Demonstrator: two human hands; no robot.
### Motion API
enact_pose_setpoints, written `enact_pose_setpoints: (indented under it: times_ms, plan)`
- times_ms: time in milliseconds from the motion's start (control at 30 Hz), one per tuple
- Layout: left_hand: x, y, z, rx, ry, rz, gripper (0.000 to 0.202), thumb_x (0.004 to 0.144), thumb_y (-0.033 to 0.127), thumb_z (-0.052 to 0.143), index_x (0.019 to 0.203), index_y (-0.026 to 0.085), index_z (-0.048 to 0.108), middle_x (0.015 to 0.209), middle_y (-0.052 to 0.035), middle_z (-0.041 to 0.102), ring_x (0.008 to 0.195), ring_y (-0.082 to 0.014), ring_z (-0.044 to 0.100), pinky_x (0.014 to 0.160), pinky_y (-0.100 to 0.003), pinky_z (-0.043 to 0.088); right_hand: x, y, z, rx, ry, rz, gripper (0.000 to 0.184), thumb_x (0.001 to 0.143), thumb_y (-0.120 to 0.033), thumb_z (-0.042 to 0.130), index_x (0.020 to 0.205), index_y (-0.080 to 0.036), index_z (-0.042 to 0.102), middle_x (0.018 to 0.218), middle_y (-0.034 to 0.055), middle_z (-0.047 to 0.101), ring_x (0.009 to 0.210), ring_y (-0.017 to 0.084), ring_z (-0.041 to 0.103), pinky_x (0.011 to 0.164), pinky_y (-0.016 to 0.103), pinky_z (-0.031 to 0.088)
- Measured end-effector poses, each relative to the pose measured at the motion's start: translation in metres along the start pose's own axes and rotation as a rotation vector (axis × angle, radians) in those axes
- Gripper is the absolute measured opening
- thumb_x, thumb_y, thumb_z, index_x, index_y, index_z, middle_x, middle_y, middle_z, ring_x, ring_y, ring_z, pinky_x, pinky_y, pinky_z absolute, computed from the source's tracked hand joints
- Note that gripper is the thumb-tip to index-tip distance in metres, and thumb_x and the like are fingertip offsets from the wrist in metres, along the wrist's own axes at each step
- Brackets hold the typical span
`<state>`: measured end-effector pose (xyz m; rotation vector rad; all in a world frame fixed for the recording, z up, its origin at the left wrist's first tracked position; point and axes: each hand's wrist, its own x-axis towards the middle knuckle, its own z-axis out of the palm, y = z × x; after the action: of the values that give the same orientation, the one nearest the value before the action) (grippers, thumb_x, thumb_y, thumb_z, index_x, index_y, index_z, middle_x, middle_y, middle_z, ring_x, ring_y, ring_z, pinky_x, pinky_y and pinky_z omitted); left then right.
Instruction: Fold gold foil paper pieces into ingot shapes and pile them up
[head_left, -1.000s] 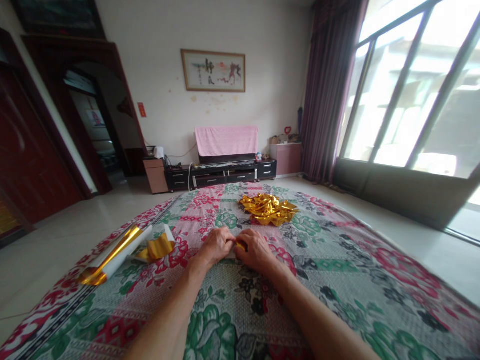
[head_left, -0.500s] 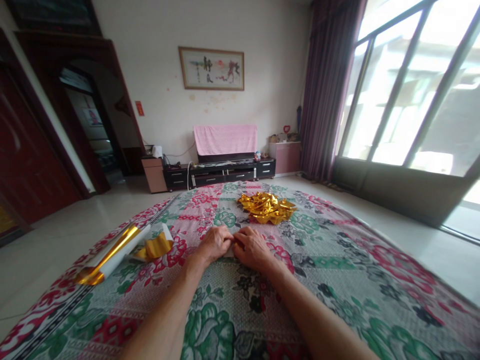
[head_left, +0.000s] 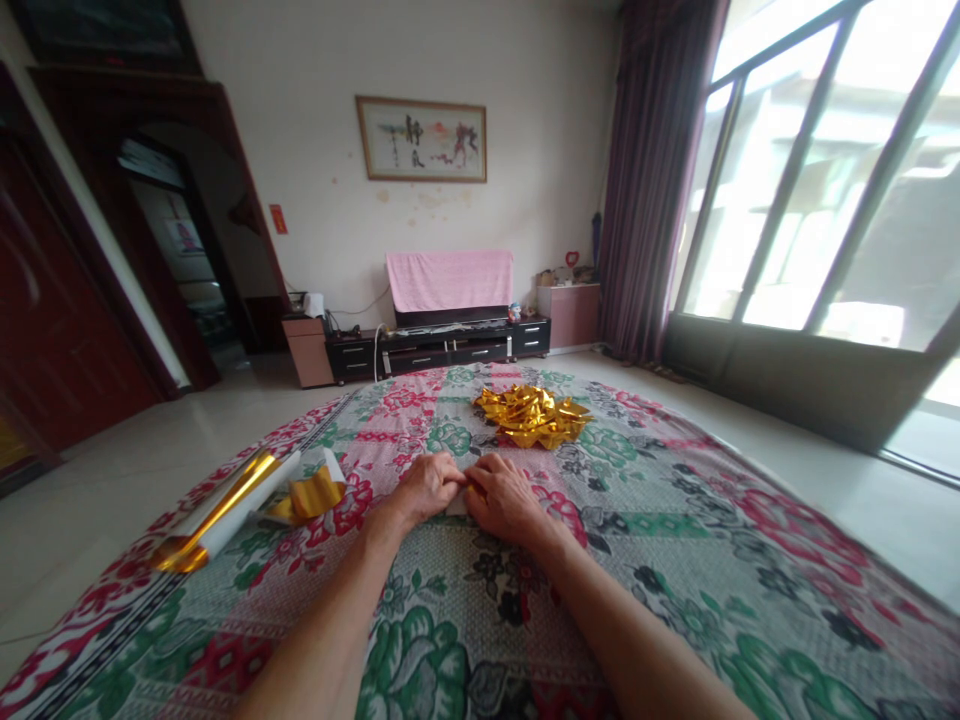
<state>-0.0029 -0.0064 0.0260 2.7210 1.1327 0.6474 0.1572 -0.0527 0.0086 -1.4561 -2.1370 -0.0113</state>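
Note:
My left hand [head_left: 427,487] and my right hand [head_left: 505,495] meet at the middle of a floral cloth [head_left: 675,560], fingers curled and pinched together over a small piece of gold foil paper [head_left: 469,487], which is mostly hidden under them. A pile of folded gold foil pieces [head_left: 533,415] lies on the cloth just beyond my hands. To the left lie flat gold foil sheets with white backing [head_left: 225,510].
The cloth covers a wide low surface with tiled floor [head_left: 112,480] around it. A dark TV cabinet [head_left: 442,350] with a pink cloth over the screen stands at the far wall. Large windows [head_left: 825,200] and a purple curtain are on the right, dark wooden doors on the left.
Both hands stay pinched together at the same spot; the gold piece between them shows less than a second ago. The view has shifted slightly.

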Motion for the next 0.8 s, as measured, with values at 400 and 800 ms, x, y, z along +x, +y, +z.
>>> enact_pose_setpoints:
  times_ms: [400, 800]
  plan:
    - [0.001, -0.003, 0.001, 0.069, -0.058, 0.04, 0.028, 0.071, 0.013, 0.046, 0.074, 0.022, 0.072, 0.076, -0.0021, 0.062, 0.073, -0.0123, 0.055, 0.069, -0.022, 0.043, 0.0, 0.001, -0.001, 0.059, 0.012, -0.013, 0.024, 0.077, -0.022, 0.051, 0.098, -0.024, 0.062, 0.094, 0.004, 0.054, 0.085, 0.016, 0.047, 0.077, 0.027, 0.034]
    - [-0.001, -0.002, -0.011, -0.064, -0.041, -0.115, 0.028, 0.072, 0.017, 0.047, 0.081, 0.021, 0.073, 0.079, -0.0014, 0.068, 0.073, -0.0124, 0.059, 0.069, -0.021, 0.045, -0.002, -0.004, -0.005, 0.041, -0.012, 0.002, 0.025, 0.08, -0.025, 0.048, 0.099, -0.027, 0.065, 0.096, 0.0037, 0.054, 0.088, 0.017, 0.048, 0.078, 0.029, 0.034]
